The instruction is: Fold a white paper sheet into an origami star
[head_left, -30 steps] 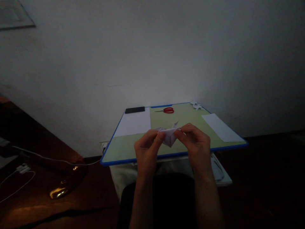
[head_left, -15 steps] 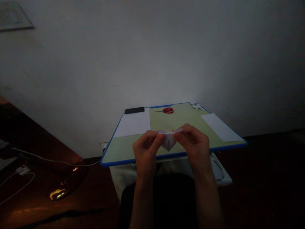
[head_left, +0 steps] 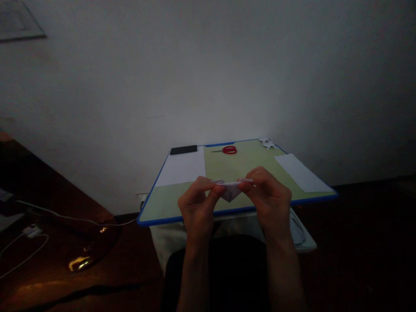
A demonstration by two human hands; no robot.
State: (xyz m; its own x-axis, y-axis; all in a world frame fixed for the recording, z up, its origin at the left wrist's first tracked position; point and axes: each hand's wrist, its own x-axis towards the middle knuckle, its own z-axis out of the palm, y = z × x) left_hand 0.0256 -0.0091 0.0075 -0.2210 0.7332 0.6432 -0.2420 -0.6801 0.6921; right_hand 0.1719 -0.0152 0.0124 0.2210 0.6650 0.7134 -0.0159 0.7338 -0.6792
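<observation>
A small piece of folded white paper (head_left: 230,192) is stretched between both hands, above the near edge of the table. Its lower part comes to a downward point, and flaps stick out at either side on top. My left hand (head_left: 199,207) pinches its left end between thumb and fingers. The right end is pinched the same way by my right hand (head_left: 270,200). Fingertips cover part of the paper's two ends. Beyond the hands, red-handled scissors (head_left: 227,150) lie on the table, blades to the left.
The pale green table (head_left: 224,169) has a blue rim and stands against a wall. On it lie a white sheet (head_left: 183,169) at left, a dark flat object (head_left: 183,150), a white sheet (head_left: 302,173) at right and small white paper pieces (head_left: 268,143). A cable (head_left: 78,220) runs at left.
The folded paper has tilted, so its pointed front looks shorter and its top edge more level. My hands have moved slightly apart, still pinching it.
</observation>
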